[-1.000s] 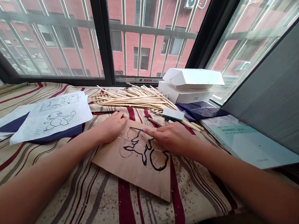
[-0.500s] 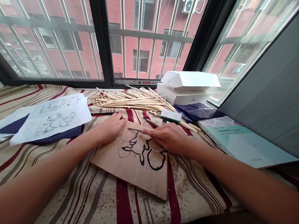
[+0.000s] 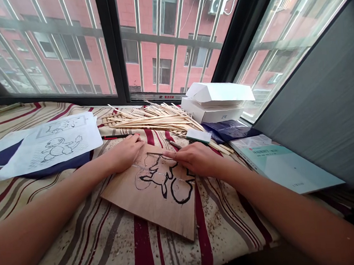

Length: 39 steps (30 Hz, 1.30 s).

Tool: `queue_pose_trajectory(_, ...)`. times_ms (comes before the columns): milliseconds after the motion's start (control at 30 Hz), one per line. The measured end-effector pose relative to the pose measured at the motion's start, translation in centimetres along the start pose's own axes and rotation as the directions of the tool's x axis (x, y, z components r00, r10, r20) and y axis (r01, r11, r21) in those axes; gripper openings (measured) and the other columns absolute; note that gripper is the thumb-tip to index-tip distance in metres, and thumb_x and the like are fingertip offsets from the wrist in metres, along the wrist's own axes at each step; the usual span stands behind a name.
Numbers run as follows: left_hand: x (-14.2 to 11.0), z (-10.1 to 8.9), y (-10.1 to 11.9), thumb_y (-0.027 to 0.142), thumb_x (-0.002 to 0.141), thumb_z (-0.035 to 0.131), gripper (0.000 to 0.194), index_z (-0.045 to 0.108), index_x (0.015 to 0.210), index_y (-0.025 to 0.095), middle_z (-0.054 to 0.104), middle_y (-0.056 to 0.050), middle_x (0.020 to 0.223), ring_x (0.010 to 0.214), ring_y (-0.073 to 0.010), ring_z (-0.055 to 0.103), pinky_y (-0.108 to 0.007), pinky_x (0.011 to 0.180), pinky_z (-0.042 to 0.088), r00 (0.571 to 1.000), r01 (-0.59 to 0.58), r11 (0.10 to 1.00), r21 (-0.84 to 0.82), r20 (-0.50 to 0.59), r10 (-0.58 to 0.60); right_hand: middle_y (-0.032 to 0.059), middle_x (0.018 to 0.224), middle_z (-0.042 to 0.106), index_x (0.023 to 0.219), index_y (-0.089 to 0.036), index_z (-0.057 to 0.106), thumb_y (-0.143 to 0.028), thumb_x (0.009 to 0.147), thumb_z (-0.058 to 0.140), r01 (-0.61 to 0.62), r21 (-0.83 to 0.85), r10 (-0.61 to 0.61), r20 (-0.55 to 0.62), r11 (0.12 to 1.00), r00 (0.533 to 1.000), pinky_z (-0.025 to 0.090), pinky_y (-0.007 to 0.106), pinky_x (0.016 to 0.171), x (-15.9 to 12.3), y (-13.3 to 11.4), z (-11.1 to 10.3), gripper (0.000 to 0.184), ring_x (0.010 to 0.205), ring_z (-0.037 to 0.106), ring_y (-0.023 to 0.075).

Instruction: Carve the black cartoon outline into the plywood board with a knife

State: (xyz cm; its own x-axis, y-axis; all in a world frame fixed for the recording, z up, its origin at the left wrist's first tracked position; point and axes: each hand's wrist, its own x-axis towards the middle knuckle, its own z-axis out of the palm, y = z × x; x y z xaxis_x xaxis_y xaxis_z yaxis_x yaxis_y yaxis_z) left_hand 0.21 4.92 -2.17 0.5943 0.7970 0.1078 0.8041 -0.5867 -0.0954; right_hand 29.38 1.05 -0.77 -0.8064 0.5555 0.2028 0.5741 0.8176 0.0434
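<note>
A square wooden board (image 3: 152, 207) lies tilted on the striped cloth, bearing a cartoon outline in thick black lines with fainter lines at its left. My left hand (image 3: 125, 153) grips the board's far left edge, its fingertips curled over the corner. In my right hand (image 3: 195, 158), closed over the board's right side, is a thin dark carving tool (image 3: 154, 153). Its narrow shaft points left and lies close to the surface near the top of the drawing; the handle is hidden in the palm. Whether the tip touches the wood I cannot tell.
Printed character drawings (image 3: 61, 146) lie at left. A red-black pen (image 3: 113, 137), thin wooden sticks (image 3: 152, 120), a grey pen-like tool (image 3: 173, 144), a white-green block (image 3: 198, 136), a white box (image 3: 217, 105) and a book (image 3: 282, 163) lie beyond. Crumbs dot the striped cloth (image 3: 118, 249).
The whole view has shifted slightly, so everything sits a little further left. Both hands keep their hold, and the tool stays near the top of the drawing.
</note>
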Motion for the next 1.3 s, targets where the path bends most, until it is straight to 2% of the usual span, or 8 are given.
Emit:
queue_pose_trajectory(367,0.2,0.2,-0.1,0.016,0.1,0.038,0.04,0.071,0.12,0.013,0.066,-0.016,0.126,0.12,-0.029,0.06,-0.042,0.106,0.05,1.0,0.011,1.0,-0.012,0.009,-0.011,0.0051,0.077,0.076,0.147,-0.024,0.067,-0.016,0.102,0.054,-0.001,-0.047,0.003,0.049,0.999,0.999,0.028,0.028,0.061,-0.1,-0.8,-1.0,0.048,0.064,0.057,0.013)
queue_pose_trajectory(500,0.2,0.2,-0.1,0.017,0.101,0.037,0.04,0.07,0.123,0.01,0.066,-0.018,0.126,0.12,-0.0283,0.06,-0.042,0.108,0.049,1.0,0.008,1.0,0.001,0.021,-0.008,0.0078,0.086,0.08,0.148,-0.022,0.066,-0.015,0.101,0.054,-0.053,-0.064,0.054,0.014,0.997,0.998,0.027,0.029,0.06,-0.1,-1.0,-1.0,0.049,0.066,0.06,0.0142)
queue_pose_trajectory(633,0.1,0.1,-0.1,0.017,0.101,0.037,0.04,0.07,0.121,0.011,0.066,-0.018,0.125,0.119,-0.0283,0.06,-0.041,0.106,0.05,1.0,0.007,1.0,0.015,0.019,-0.007,0.0061,0.078,0.077,0.147,-0.024,0.068,-0.014,0.1,0.054,-0.002,-0.094,0.007,0.048,0.996,0.999,0.026,0.029,0.059,-0.3,-0.9,-1.1,0.049,0.063,0.059,0.0139)
queue_pose_trajectory(767,0.1,0.2,0.1,0.017,0.102,0.036,0.041,0.071,0.122,0.013,0.066,-0.015,0.124,0.118,-0.0258,0.06,-0.038,0.105,0.05,1.0,-0.022,1.0,0.021,0.014,0.022,0.0066,0.085,0.079,0.146,-0.022,0.068,-0.016,0.102,0.053,-0.051,-0.053,0.051,-0.004,0.997,0.999,0.028,0.028,0.06,0.2,-1.4,-0.8,0.047,0.066,0.062,0.0136)
queue_pose_trajectory(867,0.0,0.3,0.0,0.015,0.101,0.035,0.043,0.069,0.128,0.012,0.066,-0.016,0.127,0.12,-0.0259,0.06,-0.038,0.106,0.05,1.0,-0.028,0.999,0.023,0.008,0.028,0.0068,0.086,0.08,0.148,-0.021,0.066,-0.013,0.1,0.053,-0.006,-0.076,0.01,0.06,0.997,0.998,0.025,0.029,0.058,0.7,-2.1,-0.8,0.05,0.067,0.063,0.0148)
queue_pose_trajectory(967,-0.2,0.5,-0.5,0.014,0.1,0.036,0.045,0.067,0.133,0.013,0.065,-0.016,0.132,0.122,-0.0257,0.06,-0.038,0.107,0.049,0.999,-0.044,0.999,0.016,0.015,0.043,0.0059,0.081,0.079,0.145,-0.023,0.068,-0.011,0.096,0.057,-0.065,-0.134,0.073,0.049,0.989,0.996,0.023,0.03,0.058,0.0,-1.7,-1.5,0.052,0.064,0.061,0.0143)
queue_pose_trajectory(1100,-0.4,0.7,-1.0,0.014,0.101,0.035,0.048,0.065,0.138,0.012,0.064,-0.017,0.136,0.126,-0.0266,0.059,-0.039,0.11,0.048,0.998,-0.058,0.998,-0.002,0.016,0.058,0.0064,0.09,0.082,0.145,-0.026,0.07,-0.021,0.105,0.051,-0.111,-0.063,0.111,-0.01,0.992,0.994,0.027,0.029,0.061,-1.3,-0.5,-2.3,0.044,0.069,0.064,0.0137)
queue_pose_trajectory(1300,-0.4,0.8,-0.8,0.011,0.098,0.038,0.048,0.065,0.138,0.01,0.063,-0.019,0.135,0.126,-0.0285,0.058,-0.041,0.111,0.048,0.999,-0.053,0.998,-0.016,0.001,0.053,0.0054,0.081,0.079,0.147,-0.027,0.068,-0.018,0.1,0.056,-0.082,-0.114,0.091,0.074,0.99,0.993,0.02,0.031,0.058,-0.8,-2.1,-2.7,0.049,0.061,0.056,0.0134)
